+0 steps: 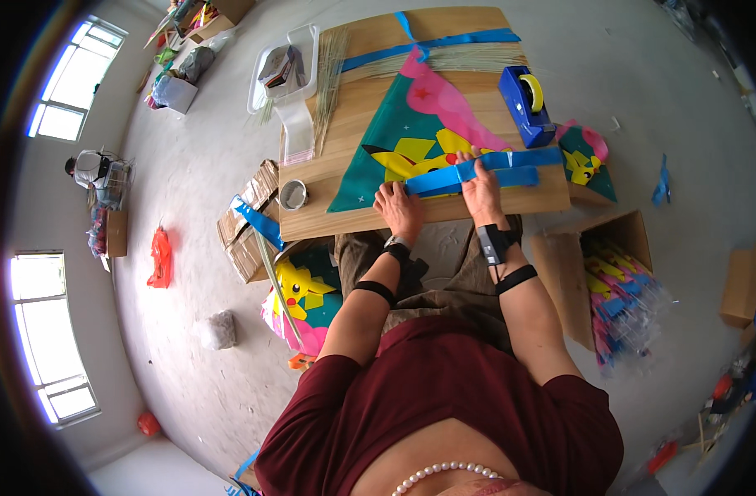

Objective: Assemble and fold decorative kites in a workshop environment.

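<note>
A triangular kite sheet (392,124), teal and pink with a yellow cartoon figure, lies on the wooden table with its point away from me. Across its near edge runs a blue fabric strip (523,159), folded into layers toward the right. My left hand (399,213) has its fingers closed at the strip's left end, close to the table's near edge. With the strip passing between thumb and fingers, my right hand (482,192) grips it farther right, palm partly turned up. The right fingertips reach over the yellow print.
A blue tape dispenser (527,107) stands at the table's right. Thin sticks (332,78) lie by a clear plastic tub (308,41) at the far left; a small round tin (294,194) sits nearer. An open carton (568,281) of packed kites stands right of my legs.
</note>
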Demonstrator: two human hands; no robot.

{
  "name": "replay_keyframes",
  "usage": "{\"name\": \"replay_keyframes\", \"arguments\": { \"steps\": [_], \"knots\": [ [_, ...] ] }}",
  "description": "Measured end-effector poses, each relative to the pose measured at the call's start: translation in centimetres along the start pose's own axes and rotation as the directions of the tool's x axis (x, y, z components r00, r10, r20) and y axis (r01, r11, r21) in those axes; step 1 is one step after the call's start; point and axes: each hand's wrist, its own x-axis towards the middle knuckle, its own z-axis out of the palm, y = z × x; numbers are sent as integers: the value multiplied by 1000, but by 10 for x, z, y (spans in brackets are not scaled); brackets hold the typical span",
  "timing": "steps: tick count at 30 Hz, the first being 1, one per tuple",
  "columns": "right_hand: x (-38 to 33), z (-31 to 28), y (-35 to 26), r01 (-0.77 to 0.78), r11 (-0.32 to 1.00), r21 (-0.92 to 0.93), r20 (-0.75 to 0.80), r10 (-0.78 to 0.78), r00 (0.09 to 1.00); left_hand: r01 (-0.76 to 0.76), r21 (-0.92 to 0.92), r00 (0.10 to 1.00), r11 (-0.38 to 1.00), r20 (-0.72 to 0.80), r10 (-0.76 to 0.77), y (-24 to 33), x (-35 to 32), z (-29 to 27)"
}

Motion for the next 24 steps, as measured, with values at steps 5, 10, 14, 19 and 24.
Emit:
{"name": "replay_keyframes", "arguments": {
  "steps": [5,10,14,19,24],
  "knots": [
    [16,-34,-65,66,995,-77,47,-63,997,-16,0,1000,1000,-23,16,0,1,1],
    [24,-66,-140,20,888,-459,29,-8,1000,-4,-6,1000,1000,-4,4,0,0,0],
    [30,-86,-179,-84,785,-614,-34,81,996,-5,-18,1000,1000,-13,5,-1,1,1],
    [39,-93,-183,-95,951,-293,-161,49,986,-15,-26,999,1000,-37,15,-1,0,2],
    [25,-75,-166,124,947,-296,-244,-200,949,-10,-23,1000,1000,-21,9,-1,1,2]
  ]
}}
